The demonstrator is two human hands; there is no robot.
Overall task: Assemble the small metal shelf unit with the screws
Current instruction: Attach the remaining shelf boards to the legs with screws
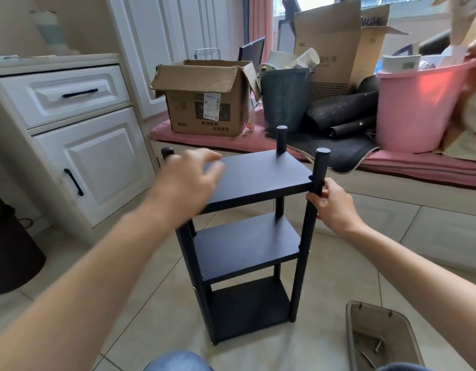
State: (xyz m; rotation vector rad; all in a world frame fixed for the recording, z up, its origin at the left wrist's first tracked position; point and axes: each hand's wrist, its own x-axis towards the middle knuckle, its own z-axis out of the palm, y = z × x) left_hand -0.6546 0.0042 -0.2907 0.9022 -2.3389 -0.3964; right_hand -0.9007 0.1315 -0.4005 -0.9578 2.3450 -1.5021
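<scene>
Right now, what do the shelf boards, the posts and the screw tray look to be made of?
Top shelf board: matte black, flat with a thick square edge; painted metal or laminate, unclear. Post gripped by the right hand: smooth black round tube, likely coated metal. Tray: greyish, translucent-looking rim, probably plastic.

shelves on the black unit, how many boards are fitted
3. Top shelf under the left hand, which hovers blurred over its left end; middle shelf; bottom shelf near the floor. None looks hidden.
</scene>
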